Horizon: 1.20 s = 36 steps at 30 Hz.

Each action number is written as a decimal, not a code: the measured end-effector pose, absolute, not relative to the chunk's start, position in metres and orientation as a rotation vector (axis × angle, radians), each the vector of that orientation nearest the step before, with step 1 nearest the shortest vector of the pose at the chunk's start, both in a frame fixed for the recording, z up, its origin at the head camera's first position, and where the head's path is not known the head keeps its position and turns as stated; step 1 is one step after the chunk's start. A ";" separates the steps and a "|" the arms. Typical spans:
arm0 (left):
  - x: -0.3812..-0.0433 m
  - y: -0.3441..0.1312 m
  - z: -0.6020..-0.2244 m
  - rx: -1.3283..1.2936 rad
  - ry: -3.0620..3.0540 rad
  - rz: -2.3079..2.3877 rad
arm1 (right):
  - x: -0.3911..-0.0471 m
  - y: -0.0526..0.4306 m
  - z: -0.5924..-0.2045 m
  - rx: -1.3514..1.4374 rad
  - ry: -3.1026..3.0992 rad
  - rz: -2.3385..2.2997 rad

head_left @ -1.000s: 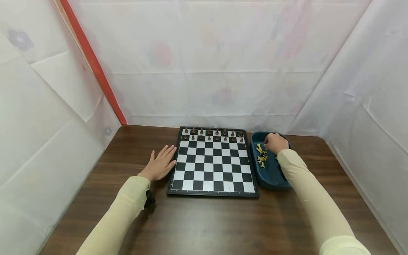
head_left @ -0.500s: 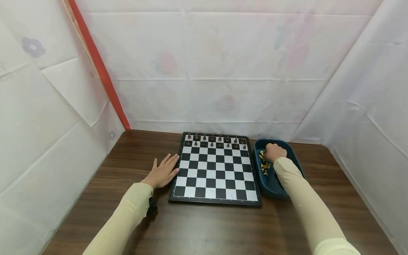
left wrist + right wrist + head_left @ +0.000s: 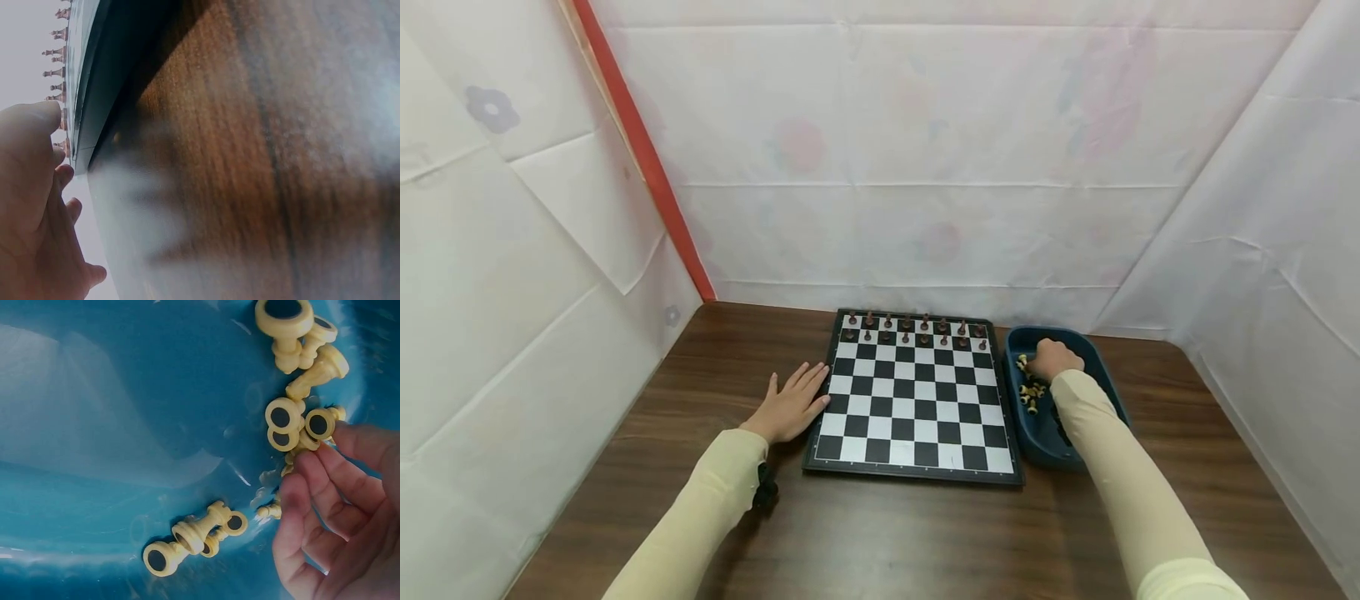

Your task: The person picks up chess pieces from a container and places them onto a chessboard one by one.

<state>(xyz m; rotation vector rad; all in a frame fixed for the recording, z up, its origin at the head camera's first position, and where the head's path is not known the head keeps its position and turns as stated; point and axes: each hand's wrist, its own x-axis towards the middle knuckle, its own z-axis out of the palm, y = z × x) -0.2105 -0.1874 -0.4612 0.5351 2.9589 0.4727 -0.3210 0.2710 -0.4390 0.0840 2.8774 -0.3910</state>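
My left hand [image 3: 786, 410] lies flat with fingers spread, its fingertips at the left edge of the chessboard [image 3: 912, 400]. In the left wrist view, that hand [image 3: 37, 206] is beside the board's dark side. Inside the blue tray [image 3: 1118, 408], my right hand [image 3: 1056, 358] reaches down among cream chess pieces [image 3: 1030, 393]. The right wrist view has its thumb and fingertips [image 3: 307, 465] pinching a small chess piece [image 3: 320, 424] with a round black base. Other pieces [image 3: 281, 419] lie tumbled around it. Brown chess pieces [image 3: 906, 325] stand in two rows on the board's far side.
Both board and tray sit on a brown wooden table [image 3: 880, 542]. The tray stands close to the board's right edge. White patterned sheets [image 3: 925, 150] enclose the back and both sides, with a red strip [image 3: 647, 158] at the left corner.
The head view has shifted slightly. My right hand has lowered a little among the cream pieces in the tray. My left hand stays by the board's left edge.
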 end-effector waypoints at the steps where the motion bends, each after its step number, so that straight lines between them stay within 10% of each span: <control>1: -0.211 -0.187 -0.461 0.531 2.957 0.470 | -0.321 0.272 -0.439 0.097 2.864 -0.404; 36: -0.214 -0.183 -0.464 0.501 2.942 0.474 | -0.310 0.274 -0.419 0.067 2.982 -0.402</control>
